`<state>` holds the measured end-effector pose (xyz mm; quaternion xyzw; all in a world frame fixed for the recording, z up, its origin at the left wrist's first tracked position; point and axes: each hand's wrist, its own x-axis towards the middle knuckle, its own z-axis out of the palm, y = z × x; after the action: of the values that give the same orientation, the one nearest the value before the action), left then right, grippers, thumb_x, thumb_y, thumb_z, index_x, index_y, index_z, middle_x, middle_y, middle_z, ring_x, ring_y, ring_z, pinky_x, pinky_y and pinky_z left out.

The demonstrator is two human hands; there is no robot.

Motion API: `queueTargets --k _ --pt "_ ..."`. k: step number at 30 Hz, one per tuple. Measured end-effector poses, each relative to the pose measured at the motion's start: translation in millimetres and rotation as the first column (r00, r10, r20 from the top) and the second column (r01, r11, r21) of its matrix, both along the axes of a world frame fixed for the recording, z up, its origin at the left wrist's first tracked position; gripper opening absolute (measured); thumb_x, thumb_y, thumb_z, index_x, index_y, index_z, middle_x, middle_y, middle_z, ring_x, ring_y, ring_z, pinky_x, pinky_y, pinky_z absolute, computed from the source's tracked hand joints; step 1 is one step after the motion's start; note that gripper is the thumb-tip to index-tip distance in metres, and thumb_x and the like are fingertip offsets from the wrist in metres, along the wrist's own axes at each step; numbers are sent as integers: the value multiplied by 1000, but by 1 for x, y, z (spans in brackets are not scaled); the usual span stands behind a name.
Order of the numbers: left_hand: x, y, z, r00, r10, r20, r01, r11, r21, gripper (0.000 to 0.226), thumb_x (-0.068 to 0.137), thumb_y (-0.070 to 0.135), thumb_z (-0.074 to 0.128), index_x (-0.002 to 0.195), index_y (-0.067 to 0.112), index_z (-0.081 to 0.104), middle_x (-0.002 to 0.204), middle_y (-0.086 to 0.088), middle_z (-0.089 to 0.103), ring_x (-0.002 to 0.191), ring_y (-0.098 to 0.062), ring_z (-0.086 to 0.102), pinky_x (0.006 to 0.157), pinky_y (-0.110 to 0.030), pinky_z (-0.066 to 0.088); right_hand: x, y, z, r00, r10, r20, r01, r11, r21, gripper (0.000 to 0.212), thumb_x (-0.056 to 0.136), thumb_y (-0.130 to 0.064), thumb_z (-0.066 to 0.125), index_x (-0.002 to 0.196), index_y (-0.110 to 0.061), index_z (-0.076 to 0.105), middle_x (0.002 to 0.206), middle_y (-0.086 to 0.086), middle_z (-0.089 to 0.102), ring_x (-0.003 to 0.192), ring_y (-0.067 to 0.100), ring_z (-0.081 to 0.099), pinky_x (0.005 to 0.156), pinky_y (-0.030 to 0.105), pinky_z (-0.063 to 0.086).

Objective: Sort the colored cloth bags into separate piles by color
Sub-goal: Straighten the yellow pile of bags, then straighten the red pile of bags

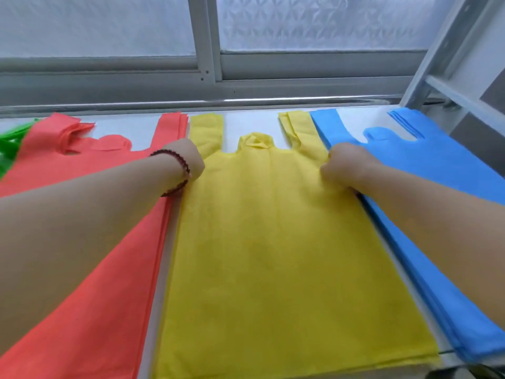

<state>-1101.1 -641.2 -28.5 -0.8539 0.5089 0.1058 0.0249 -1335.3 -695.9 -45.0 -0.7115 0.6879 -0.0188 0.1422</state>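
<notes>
Four piles of flat vest-style cloth bags lie side by side, handles toward the window. The yellow pile [276, 242] sits in the middle, its top bag smooth. The red pile [90, 283] lies just left of it, the blue pile [437, 170] just right. A green pile [11, 143] peeks from the far left.

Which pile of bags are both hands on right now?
The yellow pile in the middle: left hand and right hand meet its upper corners, between red and blue piles.

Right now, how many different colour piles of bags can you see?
4: green pile far left, red pile beside it, yellow pile in the middle, blue pile right. More may lie outside the view.
</notes>
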Motion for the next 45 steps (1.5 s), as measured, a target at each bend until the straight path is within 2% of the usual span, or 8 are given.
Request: queueTargets --k 3,8,12,17,26,36,40,45 --pt "-5 14 -5 998 10 -61 -16 996 -89 12 93 3 40 90 0 51 63 -8 38 81 -27 46 59 -32 40 4 4 0 992 -33 124 44 995 -86 12 91 -20 49 90 -10 45 99 11 49 90 30 47 72 30 35" --pt "-19 83 -5 972 -8 -236 -4 999 -49 34 94 21 46 102 -9 60 106 -26 64 97 -36 62 72 -30 47 -33 72 16 991 14 133 -23 998 64 34 92 -21 49 62 -7 40 66 9 45 67 25 47 55 28 33" --pt "-41 168 -14 942 -30 -334 17 999 -41 29 93 30 47 112 12 60 115 -11 66 110 -28 60 82 -29 48 -75 153 13 991 -6 134 -26 972 234 26 96 -17 40 106 -3 60 98 16 66 84 25 61 64 31 41" --pt "-87 208 -22 981 35 -192 -47 997 -58 48 95 42 32 138 22 23 133 0 50 114 -26 58 89 -34 46 -73 195 -2 999 11 31 -18 976 217 25 97 -17 26 118 -20 41 91 2 58 81 23 56 75 35 48" --pt "-102 225 -21 993 62 103 -53 995 -87 63 98 43 29 148 13 7 138 -4 38 107 -21 61 74 -31 49 -80 233 6 998 -59 -30 58 997 -59 41 100 -36 30 134 -15 35 107 8 61 100 28 60 69 33 38" --pt "-21 332 25 962 274 15 -269 954 -134 46 91 51 38 119 17 49 120 -6 48 111 -26 52 86 -38 48 0 311 60 874 208 439 -287 950 123 45 99 -37 36 139 -17 42 121 2 61 109 17 55 84 27 39" --pt "40 328 13 951 307 -31 -307 936 -173 56 91 48 40 132 10 40 131 -11 46 122 -27 44 99 -40 40 55 321 59 791 230 568 -362 923 130 46 101 -29 36 144 -14 35 145 0 43 133 14 40 109 27 31" --pt "108 291 -5 941 302 -152 -315 947 -67 68 89 49 46 141 8 30 150 -16 28 138 -32 29 112 -43 30 126 303 47 815 147 560 -326 916 234 52 98 -30 42 144 -8 33 149 6 38 138 20 36 111 33 31"
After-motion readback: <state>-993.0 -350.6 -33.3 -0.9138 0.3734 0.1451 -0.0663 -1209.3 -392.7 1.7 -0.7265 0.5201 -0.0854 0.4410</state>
